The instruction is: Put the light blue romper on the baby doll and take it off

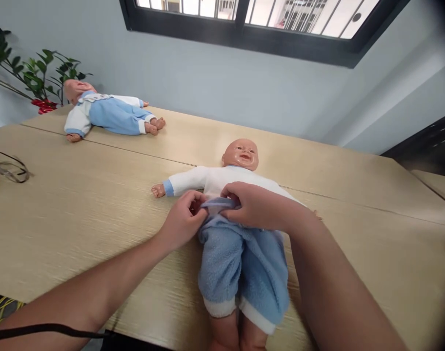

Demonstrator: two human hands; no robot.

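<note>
A baby doll (240, 155) lies on its back on the wooden table, head toward the wall. It wears a white top (217, 179) with blue cuffs and fuzzy blue trousers (222, 261) with white hems; its lower legs are bare. My left hand (186, 214) pinches the left end of the trousers' waistband (218, 202) at the doll's belly. On the same band, further right, my right hand (244, 204) grips with thumb and fingers. Between the hands the band stands a little off the white top.
A second doll (112, 114) in blue and white lies at the back left, near a green plant (39, 70). Glasses (12, 168) rest at the left of the table (98, 195). A black cable (50, 329) crosses the lower left.
</note>
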